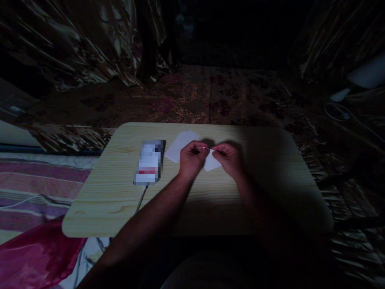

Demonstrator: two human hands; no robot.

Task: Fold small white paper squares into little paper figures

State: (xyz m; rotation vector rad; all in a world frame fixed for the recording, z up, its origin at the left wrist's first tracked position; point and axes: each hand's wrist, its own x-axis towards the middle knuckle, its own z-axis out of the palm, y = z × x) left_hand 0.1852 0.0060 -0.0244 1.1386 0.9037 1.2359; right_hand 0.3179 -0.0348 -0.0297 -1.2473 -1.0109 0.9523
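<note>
Both arms reached forward from lower edge, converging; forearms bared. Left forearm (pixel 150 214) angled up to right, dimly lit; right forearm (pixel 261 202) angled up to left, mostly sunk in shadow. Left hand (pixel 192 157) and right hand (pixel 230 159) brought close together, thumb sides facing inward. Each thumb pressed toward bent index finger in pinch; remaining fingers curled. Whether fingertips are touched across hands: cannot be told.

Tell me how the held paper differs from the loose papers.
The held paper is pinched by the left hand and right hand; the loose papers lie on the table. The loose papers overlap in a pile; the held paper shows a smaller area. Both look white.
</note>
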